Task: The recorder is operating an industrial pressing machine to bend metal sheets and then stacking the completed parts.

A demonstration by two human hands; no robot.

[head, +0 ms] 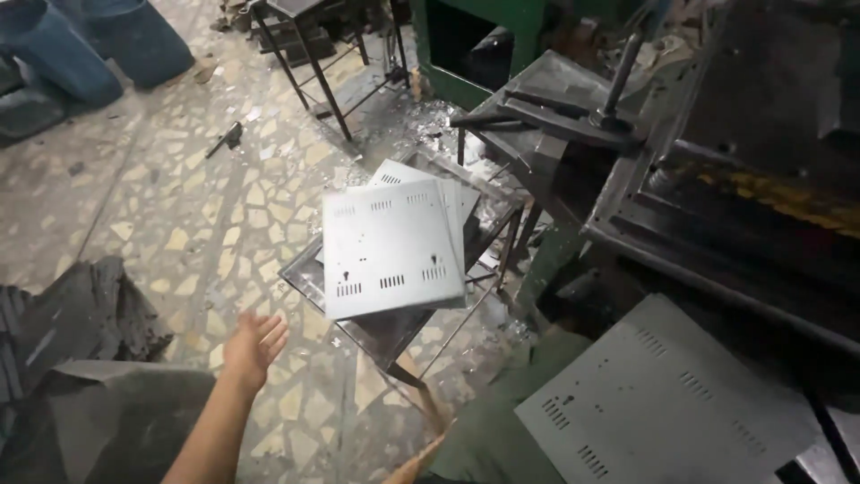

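My left hand [253, 345] is stretched out over the floor with fingers spread and nothing in it, just left of and below a grey punched metal sheet [391, 246]. That sheet tops a small stack of like sheets on a low metal stand [488, 202]. Another grey slotted sheet [658, 403] lies at the lower right, close to my body. My right hand is hidden; only a bit of arm [414, 468] shows at the bottom edge.
A dark press machine [735, 170] with a lever handle [618, 76] fills the right side. Blue barrels [98, 40] stand at the top left, a metal frame stool [313, 54] behind. Dark crumpled sheets [81, 358] lie at the lower left on the stone-chip floor.
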